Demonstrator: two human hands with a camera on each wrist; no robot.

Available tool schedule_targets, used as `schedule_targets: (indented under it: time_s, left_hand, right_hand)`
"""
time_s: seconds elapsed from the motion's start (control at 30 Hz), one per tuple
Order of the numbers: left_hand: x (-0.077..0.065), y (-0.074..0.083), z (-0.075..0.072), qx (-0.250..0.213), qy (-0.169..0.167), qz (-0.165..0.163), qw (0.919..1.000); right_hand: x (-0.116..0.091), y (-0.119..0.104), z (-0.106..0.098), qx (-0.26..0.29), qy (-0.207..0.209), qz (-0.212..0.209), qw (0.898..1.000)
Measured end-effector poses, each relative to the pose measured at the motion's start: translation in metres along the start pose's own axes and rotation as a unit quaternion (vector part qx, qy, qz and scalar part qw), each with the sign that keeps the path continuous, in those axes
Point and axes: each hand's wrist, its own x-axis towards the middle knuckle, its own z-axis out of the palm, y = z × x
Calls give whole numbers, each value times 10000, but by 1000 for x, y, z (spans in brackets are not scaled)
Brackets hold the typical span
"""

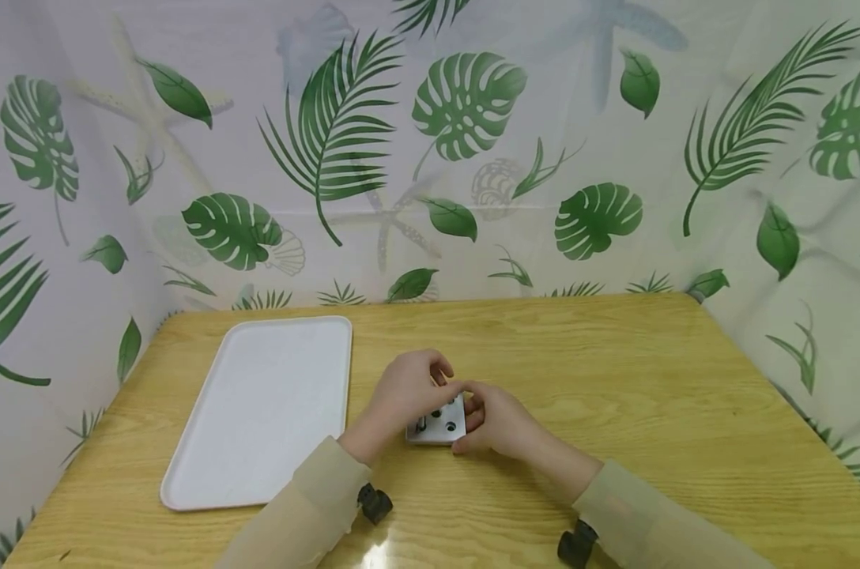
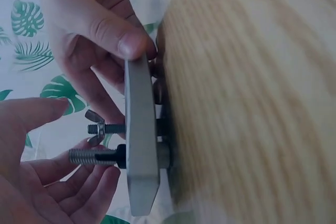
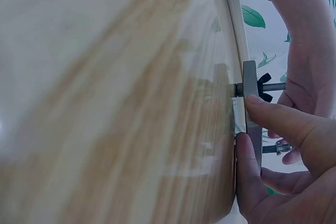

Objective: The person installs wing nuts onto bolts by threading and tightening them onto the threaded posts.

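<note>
A thick silver metal plate (image 1: pixel 437 431) with round holes is held just above the tabletop. My right hand (image 1: pixel 504 427) grips its right side; in the right wrist view the thumb (image 3: pixel 278 119) presses on the plate's face. Threaded bolts pass through the plate. One carries a dark wing nut (image 3: pixel 265 87), another a silver wing nut (image 3: pixel 283 147). My left hand (image 1: pixel 409 391) is over the plate's upper left. In the left wrist view its thumb (image 2: pixel 39 113) stands apart from the fingers, which lie close beside a thick threaded bolt (image 2: pixel 86 156). Whether they touch it is unclear.
A white rectangular tray (image 1: pixel 273 395) lies on the wooden table (image 1: pixel 579 356) to the left of the hands. Behind the table hangs a leaf-patterned cloth (image 1: pixel 508 182). Small black cameras are strapped to both sleeves.
</note>
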Motion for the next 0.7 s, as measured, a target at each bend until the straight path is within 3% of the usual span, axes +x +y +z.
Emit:
schedule_targets:
  time_s: [0.3,0.7]
  left_hand:
    - [-3,3,4,422,8,-225,9989]
    - [2,-4,-1,-96,-311,184,9993]
  right_hand:
    - [-1,1,-1,58,-58,75,9999]
    - [0,-1,1,77,-11,56,10000]
